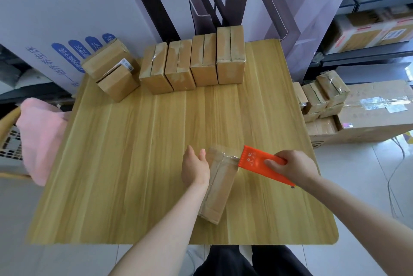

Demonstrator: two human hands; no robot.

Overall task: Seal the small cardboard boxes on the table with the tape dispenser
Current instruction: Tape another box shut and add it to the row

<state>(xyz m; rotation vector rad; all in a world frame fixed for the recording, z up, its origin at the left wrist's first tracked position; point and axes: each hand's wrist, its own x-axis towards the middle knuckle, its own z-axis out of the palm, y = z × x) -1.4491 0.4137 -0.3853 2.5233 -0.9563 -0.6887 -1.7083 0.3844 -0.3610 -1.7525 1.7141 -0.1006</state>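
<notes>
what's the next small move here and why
Probably tip the tape dispenser down over the far end of the box and tear the tape: the right hand holds it at that edge, and the left hand steadies the box.

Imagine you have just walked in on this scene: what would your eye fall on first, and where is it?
The bright orange tape dispenser stands out first, gripped by the right hand near the front right of the wooden table, its edge at the far end of a small cardboard box. The left hand rests open against that box's left side. Behind, a row of upright boxes lines the table's far edge.
</notes>
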